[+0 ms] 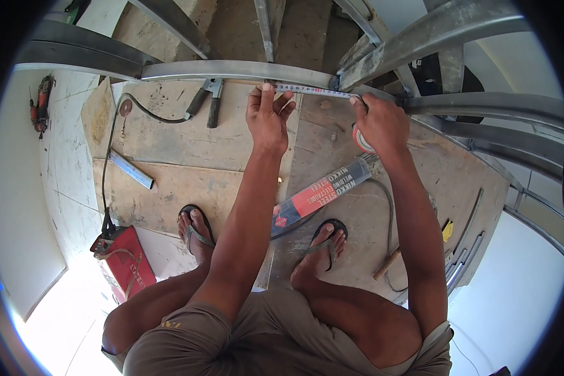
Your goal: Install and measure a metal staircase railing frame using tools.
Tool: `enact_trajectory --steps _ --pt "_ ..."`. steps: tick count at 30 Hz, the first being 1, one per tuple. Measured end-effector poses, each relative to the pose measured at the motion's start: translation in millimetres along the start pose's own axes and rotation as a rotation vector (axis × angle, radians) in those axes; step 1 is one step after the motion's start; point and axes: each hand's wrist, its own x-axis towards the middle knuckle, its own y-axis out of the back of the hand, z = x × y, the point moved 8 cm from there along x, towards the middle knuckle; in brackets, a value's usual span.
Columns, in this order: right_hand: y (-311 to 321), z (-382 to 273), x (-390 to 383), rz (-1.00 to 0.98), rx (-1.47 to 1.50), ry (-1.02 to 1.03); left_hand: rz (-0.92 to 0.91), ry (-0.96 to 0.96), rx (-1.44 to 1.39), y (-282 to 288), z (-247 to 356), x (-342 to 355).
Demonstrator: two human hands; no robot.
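A tape measure's pale blade [323,92] is stretched along the near side of a bare metal rail [232,69]. At its left end my left hand [271,122] pinches the blade between thumb and fingers, close under the rail. My right hand [383,125] grips the tape measure at the other end, with the thumb on the blade. Part of the round red and white case [361,139] shows below that hand; my palm hides the rest. Upright metal bars [264,28] rise from the rail's far side.
Wooden boards [169,135] cover the floor. A welding clamp [205,103] with a black cable lies left. Between my sandalled feet and hands is a welding-rod packet [332,188]. A red welding machine [126,263] stands lower left; a hammer [387,263] and metal strips [467,260] lie right.
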Motion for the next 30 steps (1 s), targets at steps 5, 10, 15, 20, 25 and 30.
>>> enact_trajectory --steps 5,10,15,20,25,30 --pt "-0.9 1.1 -0.3 -0.005 0.004 0.007 0.006 -0.017 0.050 -0.6 4.0 -1.4" --pt "-1.0 0.4 -0.5 0.000 0.004 0.008 -0.009 -0.026 0.074 -0.5 5.9 -1.0" --pt "0.2 -0.3 0.2 0.020 0.021 0.018 0.017 -0.016 0.088 7.8 -2.0 2.9" --pt "0.6 1.3 -1.0 0.022 0.016 0.014 -0.020 -0.062 0.118 2.9 6.3 3.6" --pt "1.3 1.8 0.0 0.010 0.009 0.009 -0.053 -0.049 0.158 -1.2 9.1 1.6" --pt "1.7 -1.1 -0.5 0.022 0.023 0.013 -0.059 -0.014 0.074 8.9 -1.6 5.8"
